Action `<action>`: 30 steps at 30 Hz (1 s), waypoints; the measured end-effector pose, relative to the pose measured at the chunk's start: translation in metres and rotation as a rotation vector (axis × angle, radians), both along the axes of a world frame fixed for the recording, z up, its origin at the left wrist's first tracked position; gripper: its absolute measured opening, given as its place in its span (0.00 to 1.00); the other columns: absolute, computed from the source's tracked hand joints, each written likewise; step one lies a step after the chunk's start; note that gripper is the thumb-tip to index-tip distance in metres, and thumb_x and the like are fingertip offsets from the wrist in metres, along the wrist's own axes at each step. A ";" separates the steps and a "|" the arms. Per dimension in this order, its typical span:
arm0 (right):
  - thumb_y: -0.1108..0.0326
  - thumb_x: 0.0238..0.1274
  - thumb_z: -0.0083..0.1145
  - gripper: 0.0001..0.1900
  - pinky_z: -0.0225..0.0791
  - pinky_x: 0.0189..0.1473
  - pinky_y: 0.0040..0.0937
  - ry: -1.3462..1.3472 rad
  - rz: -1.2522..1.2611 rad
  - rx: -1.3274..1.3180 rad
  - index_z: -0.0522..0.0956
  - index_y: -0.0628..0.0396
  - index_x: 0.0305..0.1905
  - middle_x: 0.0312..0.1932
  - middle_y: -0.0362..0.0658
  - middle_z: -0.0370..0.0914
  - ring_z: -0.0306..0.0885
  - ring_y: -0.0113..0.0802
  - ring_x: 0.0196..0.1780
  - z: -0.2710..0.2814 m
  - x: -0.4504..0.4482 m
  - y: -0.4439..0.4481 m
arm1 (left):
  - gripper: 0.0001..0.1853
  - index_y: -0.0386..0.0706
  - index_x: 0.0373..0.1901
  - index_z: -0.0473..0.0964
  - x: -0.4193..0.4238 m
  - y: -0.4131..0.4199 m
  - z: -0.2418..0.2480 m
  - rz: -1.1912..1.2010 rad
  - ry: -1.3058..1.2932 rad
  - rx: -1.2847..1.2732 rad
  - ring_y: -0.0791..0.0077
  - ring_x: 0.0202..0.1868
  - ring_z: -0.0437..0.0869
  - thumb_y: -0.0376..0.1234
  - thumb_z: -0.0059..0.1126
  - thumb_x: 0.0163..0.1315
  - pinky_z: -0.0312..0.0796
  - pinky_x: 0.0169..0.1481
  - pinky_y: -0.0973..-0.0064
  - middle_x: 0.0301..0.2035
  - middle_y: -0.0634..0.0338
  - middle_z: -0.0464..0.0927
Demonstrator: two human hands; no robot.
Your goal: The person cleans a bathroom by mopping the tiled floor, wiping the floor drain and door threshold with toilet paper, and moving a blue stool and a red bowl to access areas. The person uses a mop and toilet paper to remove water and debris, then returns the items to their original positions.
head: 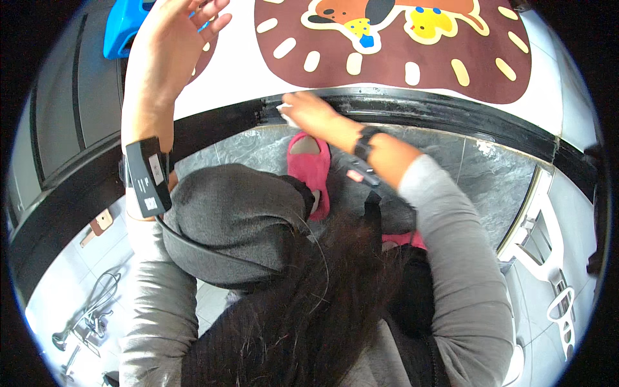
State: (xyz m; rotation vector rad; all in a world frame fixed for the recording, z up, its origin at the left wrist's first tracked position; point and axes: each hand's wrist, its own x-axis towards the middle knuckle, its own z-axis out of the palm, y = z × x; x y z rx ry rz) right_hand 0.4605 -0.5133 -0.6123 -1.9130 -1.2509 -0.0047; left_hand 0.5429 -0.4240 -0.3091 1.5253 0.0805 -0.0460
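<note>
My right hand [312, 111] is lowered to a black raised sill [411, 107], its fingers closed over a small white cloth or tissue [286, 115] that is mostly hidden beneath them. The cloth appears to be against the sill, whose top shows grey worn or soiled patches. At the upper left, my left hand [181, 41] is raised with its palm partly turned inward. Its fingers are loosely curled and apart, and nothing shows in them. The upper edge of the picture cuts off part of that hand.
Beyond the sill lies a brown mat [333, 80] with cartoon animals. A blue plastic object [115, 36] stands behind my left hand. On grey tiles [435, 150] my foot wears a pink slipper [309, 193]. Cables [99, 295] lie lower left; a white frame [546, 237] stands right.
</note>
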 end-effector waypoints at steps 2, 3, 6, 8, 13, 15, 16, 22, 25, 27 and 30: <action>0.69 0.53 0.52 0.07 0.69 0.48 0.38 -0.049 0.005 -0.187 0.78 0.56 0.36 0.36 0.44 0.73 0.74 0.42 0.44 -0.003 -0.007 0.043 | 0.17 0.40 0.54 0.70 0.000 0.006 -0.003 0.058 0.004 -0.006 0.75 0.36 0.76 0.37 0.52 0.67 0.69 0.44 0.74 0.33 0.66 0.73; 0.68 0.54 0.52 0.07 0.69 0.49 0.39 -0.061 0.011 -0.295 0.78 0.57 0.35 0.37 0.46 0.74 0.75 0.43 0.44 -0.008 -0.011 0.056 | 0.17 0.40 0.54 0.70 0.001 0.009 -0.005 0.081 0.013 -0.010 0.75 0.36 0.76 0.37 0.52 0.67 0.69 0.44 0.74 0.33 0.66 0.73; 0.67 0.57 0.51 0.07 0.69 0.50 0.38 0.045 -0.023 -0.301 0.76 0.57 0.37 0.38 0.46 0.75 0.75 0.43 0.44 -0.029 -0.013 0.057 | 0.17 0.39 0.54 0.69 0.004 0.022 -0.011 0.116 0.063 -0.019 0.75 0.36 0.76 0.38 0.53 0.67 0.69 0.44 0.74 0.33 0.65 0.73; 0.69 0.55 0.52 0.04 0.69 0.45 0.34 -0.026 -0.091 -0.222 0.76 0.54 0.33 0.34 0.39 0.73 0.74 0.36 0.40 -0.040 -0.010 0.035 | 0.18 0.39 0.54 0.69 0.008 0.027 -0.018 0.121 0.072 -0.031 0.75 0.36 0.76 0.37 0.53 0.67 0.69 0.44 0.74 0.33 0.65 0.73; 0.67 0.50 0.53 0.11 0.66 0.44 0.32 -0.209 -0.035 -0.370 0.77 0.56 0.40 0.37 0.39 0.71 0.71 0.33 0.43 -0.025 0.010 -0.046 | 0.17 0.40 0.54 0.69 0.011 0.027 -0.018 0.076 0.067 0.011 0.76 0.36 0.75 0.38 0.52 0.67 0.69 0.43 0.75 0.32 0.66 0.72; 0.67 0.51 0.53 0.12 0.64 0.43 0.31 -0.191 -0.034 -0.479 0.78 0.53 0.41 0.37 0.38 0.71 0.70 0.32 0.43 -0.015 0.019 -0.087 | 0.16 0.40 0.52 0.70 0.011 0.020 -0.019 0.086 0.066 -0.002 0.76 0.37 0.75 0.38 0.53 0.67 0.69 0.43 0.76 0.33 0.66 0.73; 0.66 0.51 0.52 0.08 0.64 0.42 0.32 -0.228 -0.053 -0.450 0.77 0.52 0.37 0.36 0.37 0.71 0.70 0.32 0.42 -0.011 0.024 -0.108 | 0.16 0.40 0.52 0.70 0.010 0.016 -0.019 0.096 0.050 0.009 0.76 0.37 0.75 0.38 0.53 0.67 0.69 0.43 0.76 0.33 0.66 0.73; 0.67 0.53 0.50 0.18 0.61 0.46 0.32 -0.204 -0.143 -0.628 0.78 0.45 0.51 0.38 0.37 0.70 0.69 0.33 0.45 0.003 0.038 -0.218 | 0.16 0.42 0.53 0.70 0.009 -0.011 -0.017 0.048 0.034 -0.014 0.75 0.38 0.74 0.38 0.51 0.68 0.67 0.44 0.75 0.33 0.67 0.73; 0.66 0.54 0.51 0.17 0.61 0.47 0.33 -0.255 -0.234 -0.677 0.77 0.46 0.50 0.41 0.38 0.72 0.70 0.33 0.47 0.001 0.039 -0.263 | 0.16 0.42 0.53 0.69 0.007 -0.021 -0.016 0.040 0.035 0.063 0.76 0.39 0.74 0.38 0.51 0.68 0.67 0.45 0.74 0.33 0.67 0.73; 0.66 0.53 0.51 0.17 0.61 0.47 0.35 -0.263 -0.295 -0.653 0.77 0.46 0.50 0.42 0.39 0.72 0.70 0.35 0.47 0.000 0.040 -0.287 | 0.16 0.42 0.54 0.69 0.005 -0.024 -0.016 0.024 0.033 0.098 0.76 0.39 0.73 0.38 0.50 0.68 0.66 0.45 0.74 0.34 0.67 0.73; 0.66 0.53 0.52 0.15 0.62 0.46 0.36 -0.249 -0.391 -0.562 0.77 0.47 0.47 0.40 0.39 0.73 0.71 0.36 0.46 -0.003 0.041 -0.296 | 0.15 0.42 0.53 0.70 0.005 -0.023 -0.016 -0.002 0.032 0.074 0.80 0.38 0.73 0.36 0.51 0.68 0.66 0.44 0.78 0.34 0.68 0.73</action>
